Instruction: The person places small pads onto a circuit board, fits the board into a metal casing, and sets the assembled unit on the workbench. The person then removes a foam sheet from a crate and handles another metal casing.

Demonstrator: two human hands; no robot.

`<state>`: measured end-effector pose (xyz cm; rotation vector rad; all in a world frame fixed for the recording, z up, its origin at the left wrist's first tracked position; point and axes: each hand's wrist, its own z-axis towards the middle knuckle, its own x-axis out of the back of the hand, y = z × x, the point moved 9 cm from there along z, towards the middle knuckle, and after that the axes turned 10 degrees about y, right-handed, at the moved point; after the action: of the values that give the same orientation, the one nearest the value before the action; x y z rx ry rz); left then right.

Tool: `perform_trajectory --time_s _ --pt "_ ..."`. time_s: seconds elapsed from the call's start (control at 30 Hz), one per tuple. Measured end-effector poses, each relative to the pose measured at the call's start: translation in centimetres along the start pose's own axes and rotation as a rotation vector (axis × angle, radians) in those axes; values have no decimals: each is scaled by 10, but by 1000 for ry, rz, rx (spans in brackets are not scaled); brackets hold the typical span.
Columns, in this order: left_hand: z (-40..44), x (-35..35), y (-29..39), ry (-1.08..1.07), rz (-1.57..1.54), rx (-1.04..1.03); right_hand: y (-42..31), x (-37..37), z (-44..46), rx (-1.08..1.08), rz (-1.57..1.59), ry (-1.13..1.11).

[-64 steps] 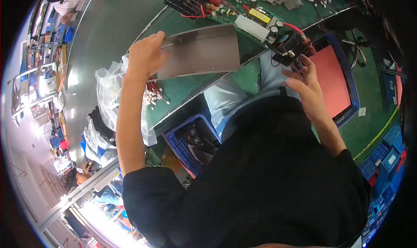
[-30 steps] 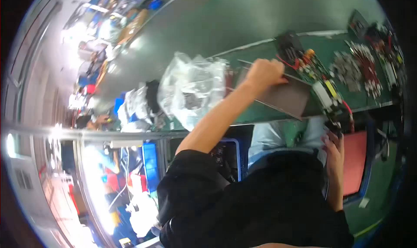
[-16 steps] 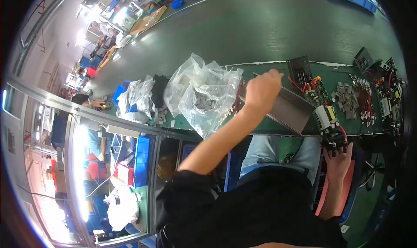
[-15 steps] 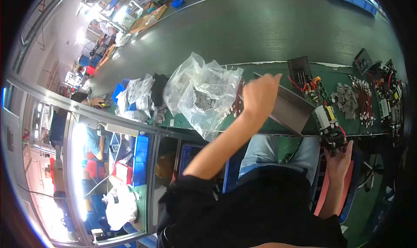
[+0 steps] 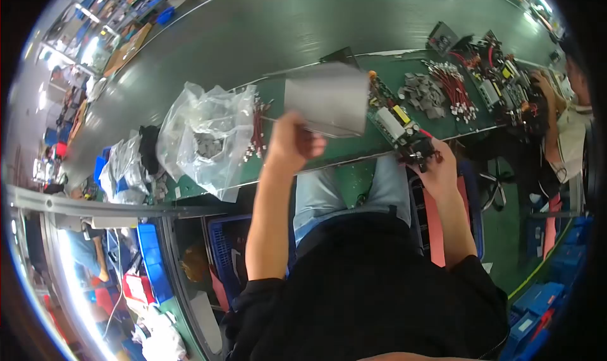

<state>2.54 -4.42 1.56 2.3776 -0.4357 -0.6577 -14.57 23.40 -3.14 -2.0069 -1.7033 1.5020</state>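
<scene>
My left hand (image 5: 292, 145) is closed on the lower left edge of a grey sheet-metal cover (image 5: 325, 105). The cover is raised and tilted over the bench, smeared by motion. My right hand (image 5: 436, 171) grips the near end of a circuit board assembly (image 5: 391, 124) with wires and a yellow-wrapped part, at the bench's front edge. Partly behind the cover stands a dark panel (image 5: 341, 56). To the left of my left hand lie red-brown wire leads (image 5: 258, 127) with white connectors and an open clear plastic bag (image 5: 196, 133) with small grey pieces inside.
A pile of grey pieces (image 5: 422, 94) and a bundle of wired connectors (image 5: 454, 89) lie right of the assembly. More board assemblies (image 5: 502, 76) are at the far right, beside a co-worker's arm (image 5: 551, 117). A metal frame post (image 5: 95, 206) borders the left.
The metal cover has been lifted off the bench and turned up by my left hand. My right hand still holds the assembly. The view has swung right, bringing the co-worker in.
</scene>
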Motion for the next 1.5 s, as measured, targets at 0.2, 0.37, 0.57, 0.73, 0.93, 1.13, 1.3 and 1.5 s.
perform_trajectory --time_s 0.2,0.37,0.57,0.73,0.93,1.13,1.3,1.5 --pt "-59 -43 47 -760 -468 247 -4 -10 -10 -24 -134 28" --pt "-36 -15 41 -478 -354 35 -8 -6 -13 25 -68 -22" --pt "-14 7 -2 25 393 -33 -2 -5 -32 279 159 154" --pt "8 8 -34 -28 457 44 4 -14 -27 254 17 133" --pt "9 10 -52 -16 514 38 19 -7 -18 81 38 110" --pt "7 9 -52 82 414 -41 -9 9 -23 267 147 -40" --pt "-3 17 -46 198 250 -154 -42 4 -24 381 300 -246" --pt "20 27 -48 241 297 -487 -70 -20 -11 383 376 -478"
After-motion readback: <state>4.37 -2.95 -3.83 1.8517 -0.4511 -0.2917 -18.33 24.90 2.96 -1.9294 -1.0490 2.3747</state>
